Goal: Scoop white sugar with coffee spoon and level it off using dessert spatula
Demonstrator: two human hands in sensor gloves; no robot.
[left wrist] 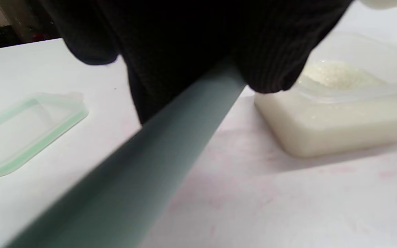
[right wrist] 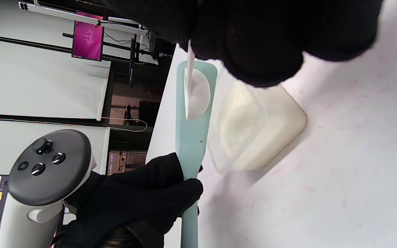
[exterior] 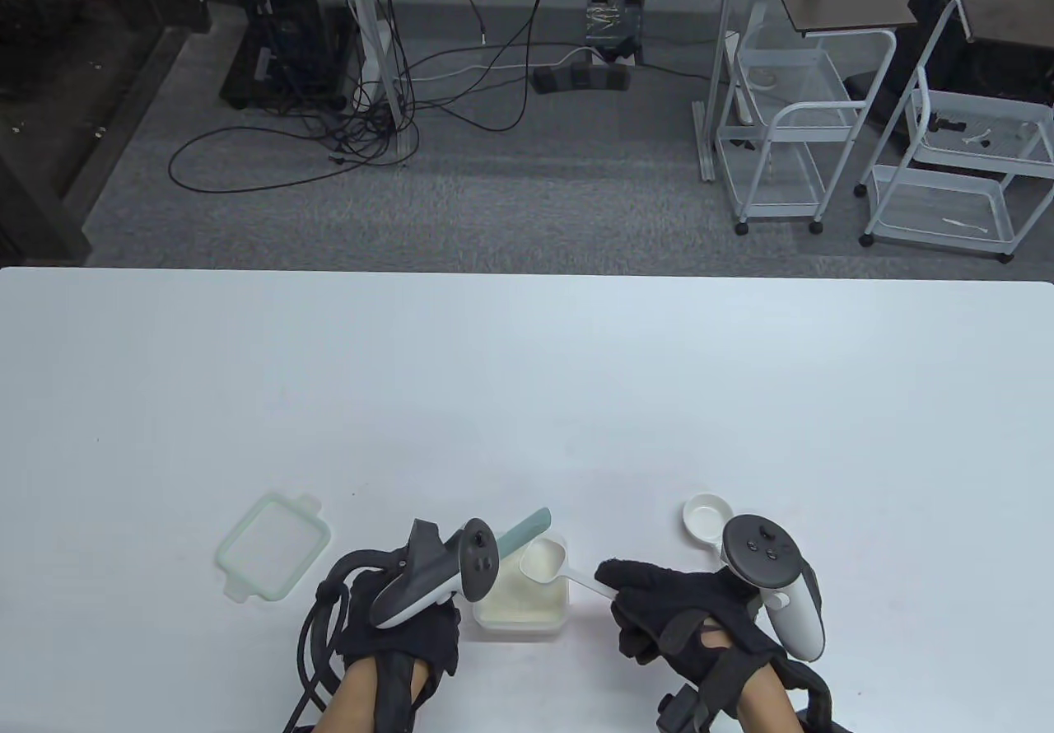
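My right hand [exterior: 692, 626] pinches the coffee spoon [exterior: 545, 562] over the sugar tub [exterior: 520, 601] at the near desk [exterior: 527, 403] edge; my left hand [exterior: 395, 634] grips the dessert spatula [exterior: 521, 531]. I should keep the bowl level and sweep the blade flat across it, over the tub.

Lab / data-capture room, not a home. Evidence: plain white table [exterior: 527, 403] on grey carpet [exterior: 494, 198], loose cables [exterior: 362, 119] running across the floor to a black equipment rack [exterior: 284, 25], a foot pedal [exterior: 580, 77], white wire carts [exterior: 790, 132] on casters. Right wrist view adds a pink-lit monitor [right wrist: 87, 40] and white partition panels [right wrist: 36, 79].
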